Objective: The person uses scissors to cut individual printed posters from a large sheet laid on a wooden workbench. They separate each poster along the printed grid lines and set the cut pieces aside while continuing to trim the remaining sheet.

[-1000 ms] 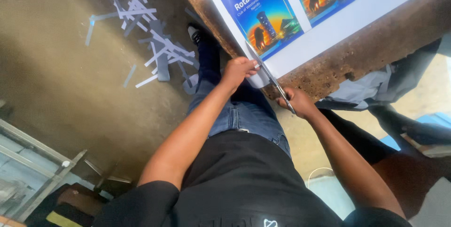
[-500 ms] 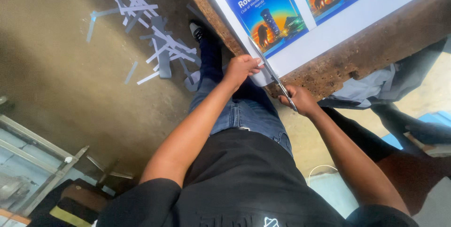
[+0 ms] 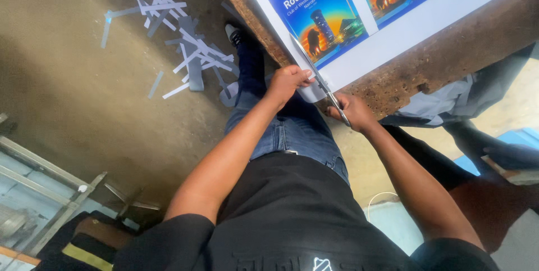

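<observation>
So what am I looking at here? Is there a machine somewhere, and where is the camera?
There is no machine: a person works with two bare hands. The one picture comes from a camera worn on that person's head, looking down past the black shirt and blue jeans to the floor.

The right hand holds a pair of scissors, whose blades lie along the edge of a blue picture on a large white printed sheet. The left hand pinches the white margin of that sheet beside the blades. The sheet rests on a rough, rusty-brown table.

On the concrete floor lies a heap of pale paper strips. At the right, another person's dark-clothed legs show.
</observation>
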